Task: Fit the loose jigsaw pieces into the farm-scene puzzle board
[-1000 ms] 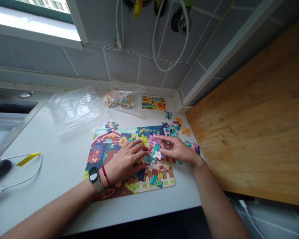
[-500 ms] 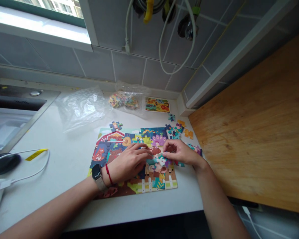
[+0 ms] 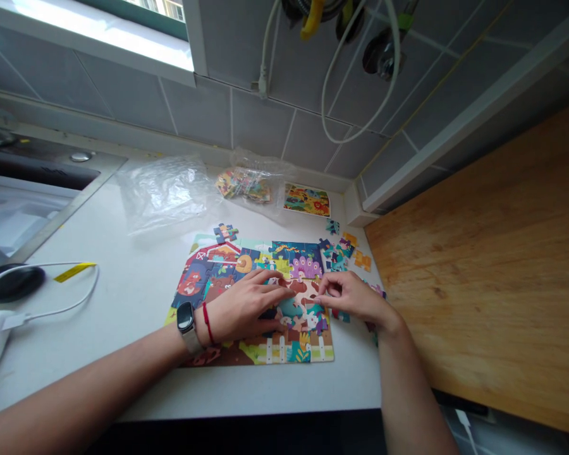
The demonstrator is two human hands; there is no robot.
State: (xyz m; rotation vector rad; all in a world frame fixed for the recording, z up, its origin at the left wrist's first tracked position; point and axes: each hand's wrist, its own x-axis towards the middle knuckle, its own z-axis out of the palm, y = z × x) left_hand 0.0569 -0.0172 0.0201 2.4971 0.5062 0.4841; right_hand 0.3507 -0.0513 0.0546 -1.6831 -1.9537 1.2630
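Observation:
A colourful jigsaw puzzle [image 3: 232, 354] with farm animals, a red barn and a white fence lies partly assembled on the counter. My left hand [image 3: 251, 300] rests over its middle with fingers stretched out, hiding part of the picture. It wears a watch and a red cord bracelet. Beside the puzzle's right edge, my right hand [image 3: 348, 296] has thumb and index finger closed on the edge of a brown-and-white puzzle piece [image 3: 307, 291], among the cow-patterned pieces. Its fingers partly cover that spot. Several loose puzzle pieces [image 3: 340, 254] lie to the right and behind.
Behind the puzzle are a clear plastic bag [image 3: 168, 193], another bag of pieces [image 3: 246, 184] and a picture card [image 3: 307, 200]. A wooden board [image 3: 483, 265] stands at the right. A sink [image 3: 38, 183] and a white cable [image 3: 95, 284] are on the left.
The view has shifted slightly. My right hand has moved slightly away from my left, and more of the brown-and-white cow pattern shows between them. My left hand stays on the puzzle.

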